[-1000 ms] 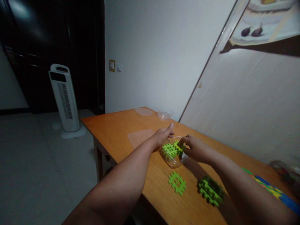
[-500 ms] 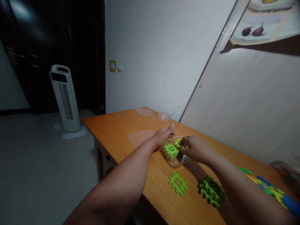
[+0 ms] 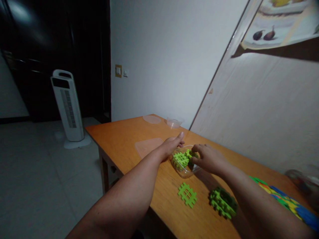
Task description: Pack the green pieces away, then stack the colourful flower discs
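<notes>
A clear plastic container (image 3: 185, 174) on the table has bright green interlocking blocks (image 3: 180, 159) with notched edges inside it. My left hand (image 3: 171, 146) lies against the container's left side, thumb stretched up and apart, its other fingers partly hidden. Over the container's right side, my right hand (image 3: 210, 157) reaches in, thumb and fingers closed around a green block (image 3: 189, 154) that they partly cover. In front of the container lies one flat green block (image 3: 187, 195) with a window-like grid. Several green blocks joined into a hollow shape (image 3: 223, 202) sit below my right forearm.
Flat clear lids (image 3: 148, 147) lie on the wooden table (image 3: 117, 139), near a clear bowl (image 3: 174, 122) against the wall. Colourful pieces (image 3: 284, 196) lie at right, past my right forearm. A white tower fan (image 3: 68, 109) stands on the floor at left.
The view has shifted slightly. Both hands keep nearly the same places at the container, with my right fingers still among the green blocks.
</notes>
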`<action>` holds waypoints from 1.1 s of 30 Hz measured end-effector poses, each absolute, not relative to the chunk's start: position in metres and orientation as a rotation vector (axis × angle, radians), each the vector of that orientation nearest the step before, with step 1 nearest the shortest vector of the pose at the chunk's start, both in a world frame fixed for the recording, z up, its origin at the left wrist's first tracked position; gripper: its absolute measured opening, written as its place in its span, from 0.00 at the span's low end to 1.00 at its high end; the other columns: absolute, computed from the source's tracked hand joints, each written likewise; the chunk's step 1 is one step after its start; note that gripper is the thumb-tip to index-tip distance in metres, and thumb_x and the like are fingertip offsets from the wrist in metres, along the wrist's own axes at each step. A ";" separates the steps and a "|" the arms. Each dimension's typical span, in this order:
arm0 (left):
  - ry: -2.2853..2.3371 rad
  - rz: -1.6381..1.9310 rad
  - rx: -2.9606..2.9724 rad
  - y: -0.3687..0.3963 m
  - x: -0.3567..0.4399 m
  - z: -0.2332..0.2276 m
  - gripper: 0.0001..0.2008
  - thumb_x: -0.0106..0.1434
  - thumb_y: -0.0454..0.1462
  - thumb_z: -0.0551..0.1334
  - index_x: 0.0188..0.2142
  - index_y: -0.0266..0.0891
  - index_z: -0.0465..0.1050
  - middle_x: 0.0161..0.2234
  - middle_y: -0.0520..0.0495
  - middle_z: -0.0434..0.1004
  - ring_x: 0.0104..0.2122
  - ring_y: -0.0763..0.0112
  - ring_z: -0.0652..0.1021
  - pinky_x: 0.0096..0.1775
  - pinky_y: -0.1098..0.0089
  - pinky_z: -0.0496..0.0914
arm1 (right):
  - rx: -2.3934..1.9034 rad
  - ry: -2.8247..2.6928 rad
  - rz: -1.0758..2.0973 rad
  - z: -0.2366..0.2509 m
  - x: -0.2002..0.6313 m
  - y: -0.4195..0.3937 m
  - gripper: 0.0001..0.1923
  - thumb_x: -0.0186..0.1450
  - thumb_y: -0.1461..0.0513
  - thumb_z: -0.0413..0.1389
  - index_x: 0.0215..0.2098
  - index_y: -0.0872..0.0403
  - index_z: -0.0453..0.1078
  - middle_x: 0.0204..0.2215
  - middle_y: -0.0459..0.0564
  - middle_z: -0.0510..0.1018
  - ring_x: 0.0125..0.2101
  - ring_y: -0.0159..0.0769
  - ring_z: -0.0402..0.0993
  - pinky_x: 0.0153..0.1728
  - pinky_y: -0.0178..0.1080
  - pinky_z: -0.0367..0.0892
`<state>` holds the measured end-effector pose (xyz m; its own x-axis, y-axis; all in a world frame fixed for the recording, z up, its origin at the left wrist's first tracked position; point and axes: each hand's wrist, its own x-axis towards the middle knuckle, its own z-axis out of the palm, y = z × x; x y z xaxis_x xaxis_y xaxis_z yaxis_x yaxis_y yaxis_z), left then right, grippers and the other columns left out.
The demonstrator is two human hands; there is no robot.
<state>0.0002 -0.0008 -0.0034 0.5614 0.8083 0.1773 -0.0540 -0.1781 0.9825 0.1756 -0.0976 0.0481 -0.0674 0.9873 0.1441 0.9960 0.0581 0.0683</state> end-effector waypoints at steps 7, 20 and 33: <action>0.663 0.888 1.548 -0.002 0.001 -0.003 0.45 0.58 0.69 0.49 0.47 0.29 0.75 0.45 0.34 0.78 0.46 0.56 0.76 0.50 0.61 0.67 | -2.068 -2.103 -0.046 0.048 0.186 -0.094 0.11 0.63 0.55 0.57 0.38 0.53 0.73 0.36 0.51 0.79 0.34 0.37 0.72 0.32 0.35 0.58; 0.676 0.852 1.563 -0.007 0.002 0.000 0.45 0.58 0.69 0.49 0.47 0.30 0.75 0.46 0.34 0.77 0.46 0.56 0.75 0.48 0.61 0.67 | -2.050 -2.337 0.171 0.069 0.129 -0.194 0.09 0.63 0.53 0.56 0.32 0.49 0.71 0.28 0.49 0.79 0.26 0.38 0.71 0.25 0.38 0.53; 0.700 0.856 1.569 -0.007 0.003 -0.001 0.44 0.59 0.68 0.49 0.47 0.29 0.75 0.46 0.34 0.77 0.45 0.58 0.76 0.48 0.62 0.67 | -1.994 -2.296 0.154 0.073 0.128 -0.197 0.08 0.58 0.58 0.59 0.36 0.48 0.72 0.34 0.50 0.79 0.30 0.39 0.72 0.28 0.38 0.57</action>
